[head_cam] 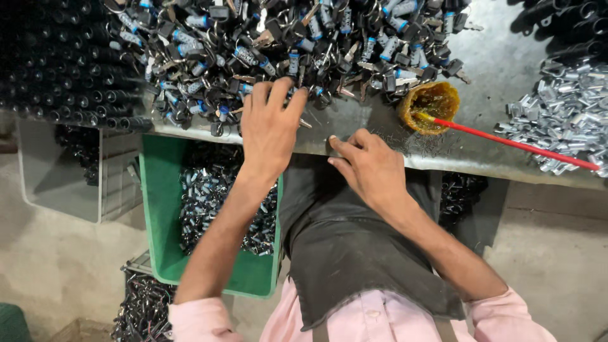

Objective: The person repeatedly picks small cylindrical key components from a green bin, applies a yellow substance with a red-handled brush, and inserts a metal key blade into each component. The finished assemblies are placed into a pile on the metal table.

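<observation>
The fingers [278,88] of the left hand [271,130] are spread and bent down into the near edge of a heap of keys and small black-and-blue lock parts [285,47] that fills the upper middle of the frame. The fingertips are buried among the pieces, so whether they have hold of one cannot be told. The back of the hand faces the camera, the wrist is straight, and the bare forearm runs down and to the left toward a pink sleeve [196,320] at the bottom edge.

The right hand [370,168] lies at the centre of the frame on the front lip of the grey metal desk [500,69]. Its fingers [342,149] are curled loosely together and point to the upper left, the tips touching the desk edge; nothing shows in their grip. Its forearm slants to the lower right.

Just right of that hand, on the desk, stands a small round pot of amber grease [432,104] with a red stick [513,144] resting in it and reaching toward the right edge. A pile of bright silver metal pieces [567,114] lies at the right, and rows of black cylinders [60,60] are stacked at the upper left. Below the desk, under the left forearm, a green crate [161,209] holds more dark lock parts. A dark apron [345,253] covers the person's lap.
</observation>
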